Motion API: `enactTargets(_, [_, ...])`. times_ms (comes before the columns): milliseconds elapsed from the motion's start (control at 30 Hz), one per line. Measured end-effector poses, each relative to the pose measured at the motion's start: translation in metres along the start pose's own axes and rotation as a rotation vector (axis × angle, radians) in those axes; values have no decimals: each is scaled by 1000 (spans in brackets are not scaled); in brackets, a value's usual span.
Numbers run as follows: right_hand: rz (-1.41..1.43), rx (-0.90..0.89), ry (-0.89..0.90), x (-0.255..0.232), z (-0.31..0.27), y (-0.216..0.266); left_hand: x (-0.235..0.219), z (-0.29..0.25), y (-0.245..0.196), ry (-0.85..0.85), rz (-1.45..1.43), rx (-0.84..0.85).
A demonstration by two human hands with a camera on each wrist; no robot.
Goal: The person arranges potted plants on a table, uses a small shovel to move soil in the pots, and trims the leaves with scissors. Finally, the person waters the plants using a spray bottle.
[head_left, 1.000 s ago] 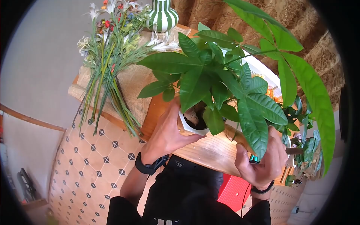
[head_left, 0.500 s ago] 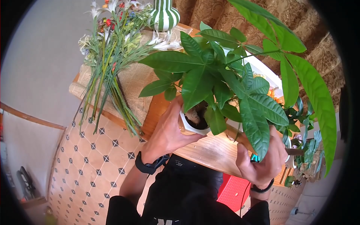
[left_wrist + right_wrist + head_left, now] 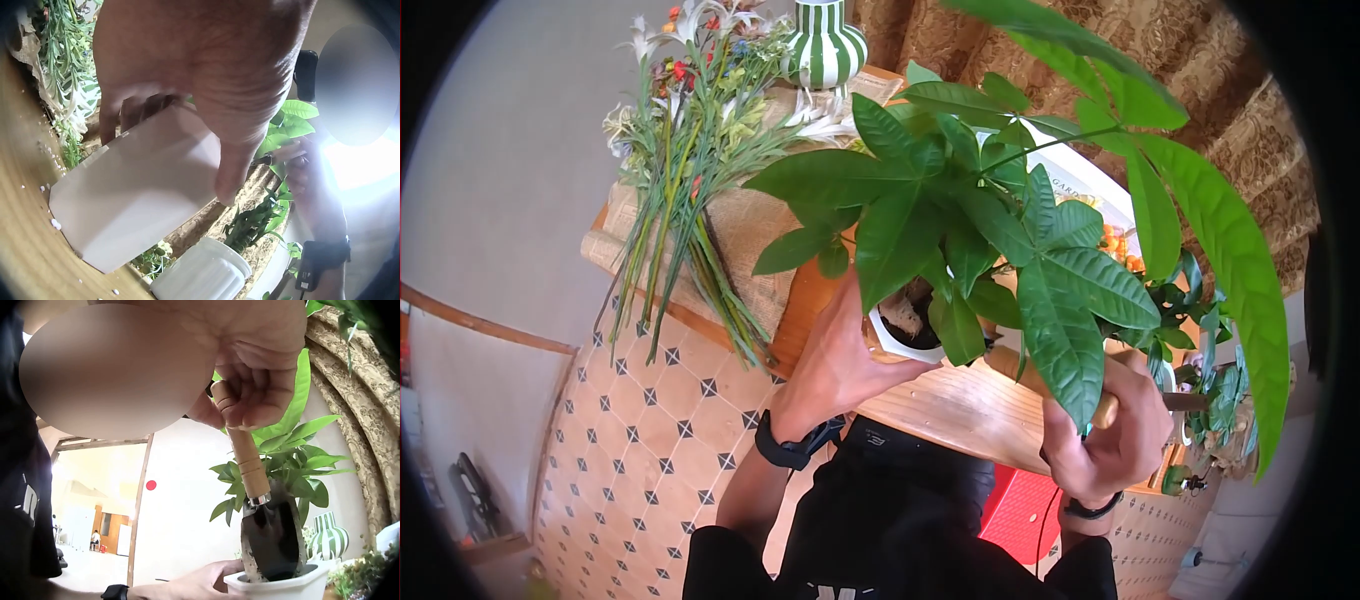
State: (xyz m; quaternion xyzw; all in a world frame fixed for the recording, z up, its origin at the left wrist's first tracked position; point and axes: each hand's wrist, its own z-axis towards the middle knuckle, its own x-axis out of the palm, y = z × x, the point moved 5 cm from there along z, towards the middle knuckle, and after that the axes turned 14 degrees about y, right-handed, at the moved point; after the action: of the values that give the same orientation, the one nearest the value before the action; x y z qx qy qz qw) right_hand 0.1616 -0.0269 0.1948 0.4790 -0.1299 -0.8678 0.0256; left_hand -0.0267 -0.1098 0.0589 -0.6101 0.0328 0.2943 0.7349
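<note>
A leafy green plant [image 3: 900, 215] stands in a white faceted pot [image 3: 888, 345], dark soil around its thick trunk. My left hand [image 3: 825, 350] grips the pot's near left side; in the left wrist view that hand [image 3: 206, 69] has fingers and thumb around the rim of the white pot [image 3: 140, 184]. My right hand [image 3: 1115, 430] pinches a wooden handle, partly behind leaves. From the right wrist view, the fingers of the right hand [image 3: 250, 381] hold the wooden handle [image 3: 245, 453] near its end, and its dark trowel blade [image 3: 273, 540] points down into the pot beside the trunk.
Long-stemmed flowers [image 3: 685, 200] lie on burlap [image 3: 745, 235] at the left, near a green-and-white striped vase [image 3: 824, 50]. Behind the plant is a white box [image 3: 1070, 170]. A ribbed white pot [image 3: 203, 275] stands beside the held pot. A red stool [image 3: 1020, 510] is below the table.
The pot and plant have shifted slightly left in the head view with my left hand. My right hand's fingers are more curled, and the handle's end now shows between them.
</note>
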Motion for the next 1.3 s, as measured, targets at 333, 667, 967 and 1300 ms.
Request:
enactTargets(333, [76,-74,21,-3,-27,0,7,-3,-3,-30,130,20])
enactTargets(667, [-81,-336,132,5,-13,17,9,-3,-4,-71,187,52])
enactTargets(967, [-120,-394,189,13,-2,17,9,-4,-2,-90,74,45])
enactTargets(1300, [-128,-286,240,17,-3,13,9,-3,-4,-94,159,117])
